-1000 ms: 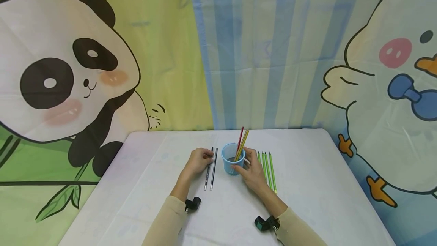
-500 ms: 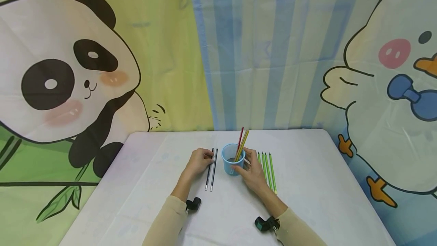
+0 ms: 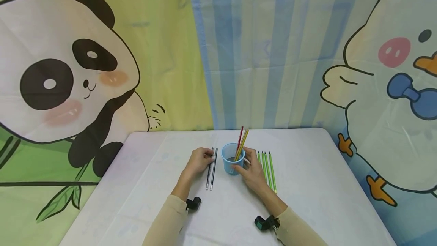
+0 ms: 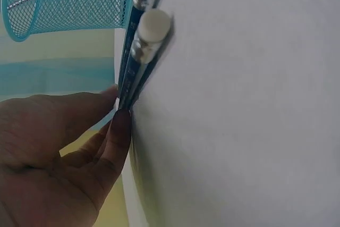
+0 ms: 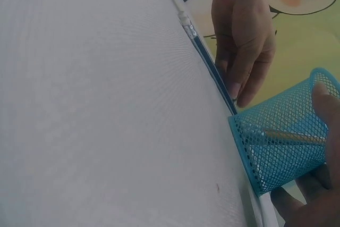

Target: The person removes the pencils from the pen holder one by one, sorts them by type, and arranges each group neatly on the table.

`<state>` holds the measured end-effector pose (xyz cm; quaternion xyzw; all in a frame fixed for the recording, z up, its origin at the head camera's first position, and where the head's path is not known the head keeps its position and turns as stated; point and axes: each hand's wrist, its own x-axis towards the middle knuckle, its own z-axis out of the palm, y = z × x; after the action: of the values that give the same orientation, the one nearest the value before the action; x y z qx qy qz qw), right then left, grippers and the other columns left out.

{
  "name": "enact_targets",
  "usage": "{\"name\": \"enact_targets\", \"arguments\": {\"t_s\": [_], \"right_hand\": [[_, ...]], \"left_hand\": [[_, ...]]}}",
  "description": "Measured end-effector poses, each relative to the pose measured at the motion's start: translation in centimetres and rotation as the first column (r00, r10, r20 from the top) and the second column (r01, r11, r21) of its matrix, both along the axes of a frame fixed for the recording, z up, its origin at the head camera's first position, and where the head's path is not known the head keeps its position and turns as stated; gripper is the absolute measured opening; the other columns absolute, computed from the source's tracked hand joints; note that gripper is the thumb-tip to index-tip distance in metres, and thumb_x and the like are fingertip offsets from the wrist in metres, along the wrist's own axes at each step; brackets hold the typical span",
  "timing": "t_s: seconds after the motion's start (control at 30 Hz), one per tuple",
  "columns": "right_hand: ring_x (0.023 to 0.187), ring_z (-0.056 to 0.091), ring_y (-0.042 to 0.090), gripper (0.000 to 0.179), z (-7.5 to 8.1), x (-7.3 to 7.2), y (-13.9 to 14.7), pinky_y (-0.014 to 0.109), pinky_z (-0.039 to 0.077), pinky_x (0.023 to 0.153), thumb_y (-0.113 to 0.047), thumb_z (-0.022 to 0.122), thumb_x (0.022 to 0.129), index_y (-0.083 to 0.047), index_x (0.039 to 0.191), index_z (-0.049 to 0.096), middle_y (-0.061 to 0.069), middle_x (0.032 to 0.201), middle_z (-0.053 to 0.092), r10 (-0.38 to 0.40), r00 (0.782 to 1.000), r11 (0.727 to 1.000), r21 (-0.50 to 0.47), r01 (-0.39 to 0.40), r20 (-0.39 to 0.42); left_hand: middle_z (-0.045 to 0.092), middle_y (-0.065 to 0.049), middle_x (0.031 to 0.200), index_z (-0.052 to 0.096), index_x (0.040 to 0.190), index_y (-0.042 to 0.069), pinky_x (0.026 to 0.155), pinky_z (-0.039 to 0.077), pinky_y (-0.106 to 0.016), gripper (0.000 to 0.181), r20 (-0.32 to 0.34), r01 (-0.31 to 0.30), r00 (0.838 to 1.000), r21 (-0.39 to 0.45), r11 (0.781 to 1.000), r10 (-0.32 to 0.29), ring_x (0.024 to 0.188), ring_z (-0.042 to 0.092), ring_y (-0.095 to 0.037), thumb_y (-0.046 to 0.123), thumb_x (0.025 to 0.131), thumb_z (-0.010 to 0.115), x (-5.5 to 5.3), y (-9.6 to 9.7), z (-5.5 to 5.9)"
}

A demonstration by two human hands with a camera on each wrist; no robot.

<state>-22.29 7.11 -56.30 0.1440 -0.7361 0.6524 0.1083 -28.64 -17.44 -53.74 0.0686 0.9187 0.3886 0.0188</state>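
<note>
Forearms came in from the near edge of the worktop (image 3: 307, 185), both angled inward, tan sleeves (image 3: 165, 221) down to the wrists, a small black device (image 3: 193, 203) at the left cuff and another at the right.

Left hand (image 3: 199, 161): thumb and fingers converged on the left dark pencil (image 3: 208, 175), pinching it along its upper half, wrist low, remaining fingers bent behind the index. Right hand (image 3: 253, 171): wrapped round the blue cup (image 3: 228, 167) from its right side, thumb on the near face, fingers round the far side.

Cup stood upright on the worktop, mid-width, between the hands. Fine diamond mesh, light blue, round with a slight taper and a smooth rim. Red pencil (image 3: 240, 137) and yellow pencils (image 3: 242, 145) leaned in it toward the right, ends above the rim; exact count of yellow unclear.

Second dark pencil (image 3: 213, 174) lay just right of the pinched one, near parallel, between it and the cup. Both had slim glossy navy shafts, shiny metal ferrules (image 4: 143, 50) and rounded white erasers (image 4: 154, 26) pointing toward the person. Whether the pinched one touched the worktop, can't tell.

Four green pencils (image 3: 268, 170) lay side by side just right of the right hand, dark points away from the person, partly covered by the hand.

Worktop surface was matte white, faintly creased.
</note>
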Motion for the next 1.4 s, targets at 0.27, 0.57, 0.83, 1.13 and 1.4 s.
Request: {"name": "enact_targets", "arguments": {"t_s": [0.27, 0.57, 0.83, 1.13, 1.4], "right_hand": [[0.147, 0.047, 0.039, 0.077, 0.0, 0.0, 0.0, 0.061, 0.039, 0.118, -0.021, 0.086, 0.087, -0.016, 0.149, 0.041, 0.016, 0.155, 0.051, -0.007, 1.0, 1.0, 0.002, 0.007, 0.015], [0.147, 0.047, 0.038, 0.077, -0.1, 0.0, -0.1, 0.061, 0.038, 0.118, -0.022, 0.087, 0.086, -0.017, 0.148, 0.041, 0.015, 0.156, 0.051, -0.014, 1.0, 1.0, 0.005, 0.014, 0.024], [0.147, 0.047, 0.039, 0.076, 0.1, 0.1, -0.2, 0.062, 0.038, 0.118, -0.021, 0.087, 0.087, -0.018, 0.148, 0.042, 0.015, 0.156, 0.051, -0.018, 0.999, 1.0, 0.006, 0.018, 0.028], [0.146, 0.047, 0.04, 0.076, 0.1, 0.2, -0.3, 0.062, 0.039, 0.117, -0.02, 0.087, 0.087, -0.016, 0.148, 0.042, 0.016, 0.156, 0.051, -0.016, 0.999, 1.0, 0.005, 0.016, 0.029], [0.145, 0.049, 0.039, 0.075, 0.1, 0.1, -0.2, 0.062, 0.04, 0.116, -0.014, 0.086, 0.087, -0.016, 0.148, 0.042, 0.016, 0.153, 0.053, -0.027, 1.0, 1.0, 0.002, 0.027, 0.016]], "left_hand": [[0.073, -0.014, 0.118, 0.074, 0.12, 0.005, 0.087, 0.061, -0.041, 0.026, -0.05, -0.022, 0.998, 0.041, 0.999, 0.024, 0.104, 0.073, -0.026, 0.009, 0.095, 0.075, 0.2, -0.8, 0.6], [0.073, -0.015, 0.121, 0.072, 0.125, 0.005, 0.089, 0.061, -0.042, 0.028, -0.096, -0.008, 0.995, 0.117, 0.993, 0.019, 0.107, 0.073, -0.028, 0.016, 0.099, 0.072, 0.4, -0.8, 1.8], [0.074, -0.012, 0.124, 0.073, 0.125, 0.011, 0.097, 0.06, -0.041, 0.027, -0.138, 0.054, 0.99, 0.297, 0.953, -0.013, 0.114, 0.071, -0.025, 0.021, 0.099, 0.073, 1.0, -0.1, 3.0], [0.074, -0.003, 0.123, 0.074, 0.123, 0.016, 0.099, 0.059, -0.035, 0.026, -0.19, 0.132, 0.981, 0.451, 0.883, -0.05, 0.113, 0.07, -0.02, 0.023, 0.098, 0.075, 1.6, 0.9, 3.8], [0.071, -0.005, 0.131, 0.067, 0.133, 0.015, 0.103, 0.056, -0.028, 0.034, -0.235, 0.198, 0.969, 0.537, 0.82, -0.08, 0.123, 0.069, -0.024, 0.019, 0.1, 0.073, 1.8, 2.3, 4.1]]}}
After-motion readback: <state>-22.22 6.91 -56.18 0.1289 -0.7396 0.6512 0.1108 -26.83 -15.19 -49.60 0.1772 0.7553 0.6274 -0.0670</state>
